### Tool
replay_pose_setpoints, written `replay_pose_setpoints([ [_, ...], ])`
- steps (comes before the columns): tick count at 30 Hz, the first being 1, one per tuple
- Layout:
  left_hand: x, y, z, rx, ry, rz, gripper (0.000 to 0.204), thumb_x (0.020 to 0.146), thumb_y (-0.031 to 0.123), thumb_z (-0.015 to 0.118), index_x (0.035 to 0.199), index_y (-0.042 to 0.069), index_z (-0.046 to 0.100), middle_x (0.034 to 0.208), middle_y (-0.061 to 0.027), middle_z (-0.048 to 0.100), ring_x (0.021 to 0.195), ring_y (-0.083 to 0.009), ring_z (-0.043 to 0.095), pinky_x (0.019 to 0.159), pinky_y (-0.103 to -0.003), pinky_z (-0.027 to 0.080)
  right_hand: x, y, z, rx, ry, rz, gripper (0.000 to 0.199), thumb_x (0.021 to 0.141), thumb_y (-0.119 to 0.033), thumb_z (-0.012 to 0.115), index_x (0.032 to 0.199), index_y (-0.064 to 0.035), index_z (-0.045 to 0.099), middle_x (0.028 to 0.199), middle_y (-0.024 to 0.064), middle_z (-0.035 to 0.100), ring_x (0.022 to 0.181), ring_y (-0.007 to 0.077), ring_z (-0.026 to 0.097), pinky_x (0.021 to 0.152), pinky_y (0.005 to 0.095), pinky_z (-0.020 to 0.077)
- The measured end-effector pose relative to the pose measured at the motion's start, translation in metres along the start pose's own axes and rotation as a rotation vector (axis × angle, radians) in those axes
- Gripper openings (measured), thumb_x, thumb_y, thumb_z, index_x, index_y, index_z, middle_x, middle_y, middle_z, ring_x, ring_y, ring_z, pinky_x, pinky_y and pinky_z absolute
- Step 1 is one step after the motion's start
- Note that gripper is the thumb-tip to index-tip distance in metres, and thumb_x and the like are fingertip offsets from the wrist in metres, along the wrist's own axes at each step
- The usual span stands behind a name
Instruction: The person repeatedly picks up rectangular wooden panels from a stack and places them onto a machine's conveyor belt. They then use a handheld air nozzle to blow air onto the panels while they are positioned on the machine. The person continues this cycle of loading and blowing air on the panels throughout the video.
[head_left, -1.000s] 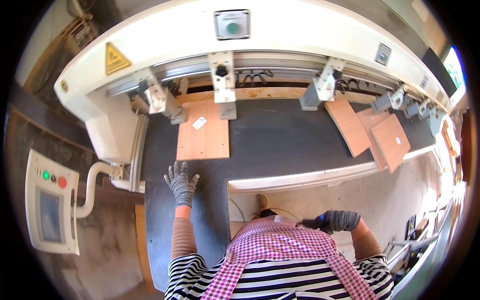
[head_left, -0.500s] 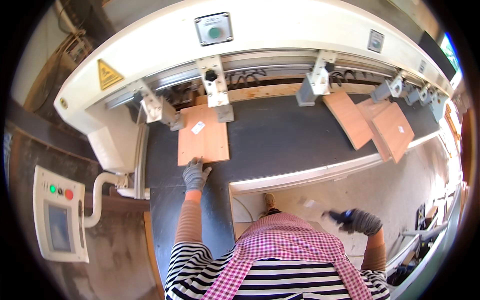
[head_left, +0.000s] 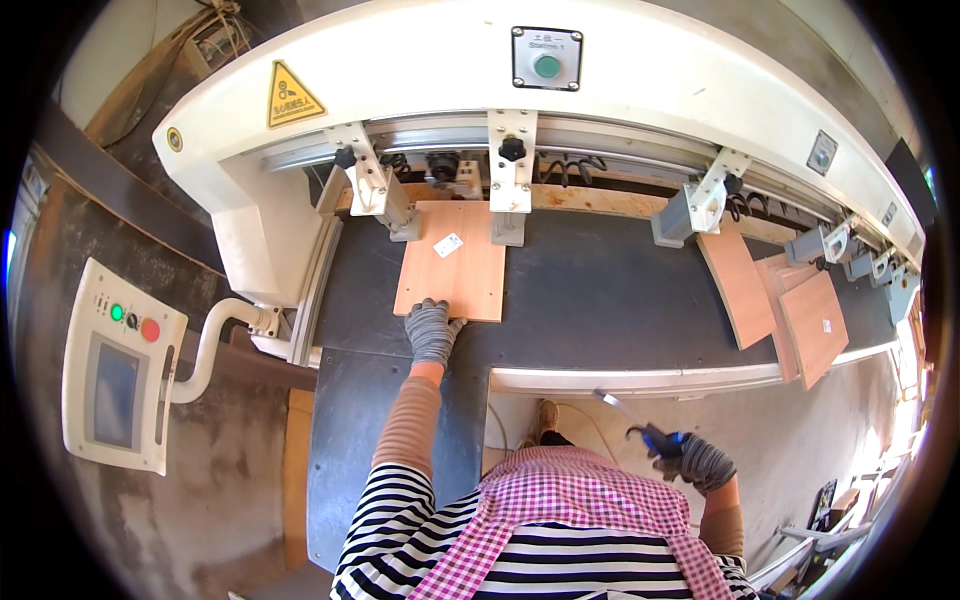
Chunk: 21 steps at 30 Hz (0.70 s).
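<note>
A light wood-coloured board (head_left: pixel 450 280) with a small white label lies on the dark machine table, its far corners beside two grey clamp blocks (head_left: pixel 508 228). My left hand (head_left: pixel 433 332), in a grey knit glove, is at the board's near edge, its fingers bent onto the top and its thumb along the edge. Over the floor, in front of the table, my right hand (head_left: pixel 702 466), also gloved, is closed round an air blow gun (head_left: pixel 661 441) with a dark blue body. Its thin metal nozzle points up and left.
Several more boards (head_left: pixel 815 315) lie at the table's right, partly overlapping, some jutting past the front edge. A white machine beam (head_left: pixel 420 65) with a green button spans the back. At left, a control panel (head_left: pixel 120 365) hangs on a bent white arm (head_left: pixel 215 345).
The view has shifted, moving the scene mostly rightward. My right hand has come nearer my body, and the blow gun's nozzle now shows clearly. My left hand remains at the board's near edge.
</note>
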<state>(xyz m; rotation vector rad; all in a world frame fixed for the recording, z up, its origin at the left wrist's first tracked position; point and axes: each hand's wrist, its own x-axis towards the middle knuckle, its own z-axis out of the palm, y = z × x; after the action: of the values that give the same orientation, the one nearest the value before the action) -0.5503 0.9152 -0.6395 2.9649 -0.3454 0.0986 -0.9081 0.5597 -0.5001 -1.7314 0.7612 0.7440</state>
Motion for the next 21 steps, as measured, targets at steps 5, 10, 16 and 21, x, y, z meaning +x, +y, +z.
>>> replay_pose_setpoints([
  [5,-0.002,-0.001,-0.006,-0.025,0.051,-0.003,0.042,0.069,0.043,0.079,0.093,0.009,0.07,0.095,-0.0095,0.064,0.095,-0.0293,0.059,0.083,-0.042,0.049,0.025,0.005,-0.015,0.0,0.262,-0.084,0.022,0.081,-0.019,0.074,0.095,-0.0032,0.066,0.071,0.0004,0.062,0.055,0.0108,0.056,0.052,0.0279,0.0483],
  [10,-0.001,-0.003,-0.001,-0.028,0.041,-0.013,0.042,0.068,0.043,0.079,0.093,0.01,0.071,0.096,-0.0091,0.064,0.095,-0.0286,0.06,0.083,-0.042,0.049,0.013,-0.04,0.005,-0.052,-0.024,-0.011,0.02,0.081,-0.018,0.074,0.093,-0.0039,0.066,0.071,0.0015,0.062,0.056,0.0111,0.057,0.052,0.0278,0.0484],
  [16,-0.001,-0.001,-0.002,-0.021,0.055,-0.005,0.044,0.068,0.044,0.079,0.094,0.01,0.071,0.097,-0.009,0.065,0.095,-0.0281,0.06,0.084,-0.041,0.049,0.062,-0.001,-0.014,0.052,0.15,-0.151,0.024,0.081,-0.021,0.075,0.098,-0.0063,0.066,0.072,-0.0003,0.061,0.055,0.0092,0.057,0.048,0.0247,0.0445],
  [21,0.0,-0.005,0.003,-0.02,0.053,-0.012,0.045,0.068,0.045,0.079,0.096,0.01,0.071,0.097,-0.0089,0.065,0.096,-0.0278,0.06,0.085,-0.041,0.049,0.044,-0.037,-0.013,-0.064,0.017,-0.037,0.031,0.082,-0.019,0.075,0.107,-0.0064,0.065,0.075,-0.0023,0.061,0.056,0.0074,0.056,0.048,0.0237,0.0455],
])
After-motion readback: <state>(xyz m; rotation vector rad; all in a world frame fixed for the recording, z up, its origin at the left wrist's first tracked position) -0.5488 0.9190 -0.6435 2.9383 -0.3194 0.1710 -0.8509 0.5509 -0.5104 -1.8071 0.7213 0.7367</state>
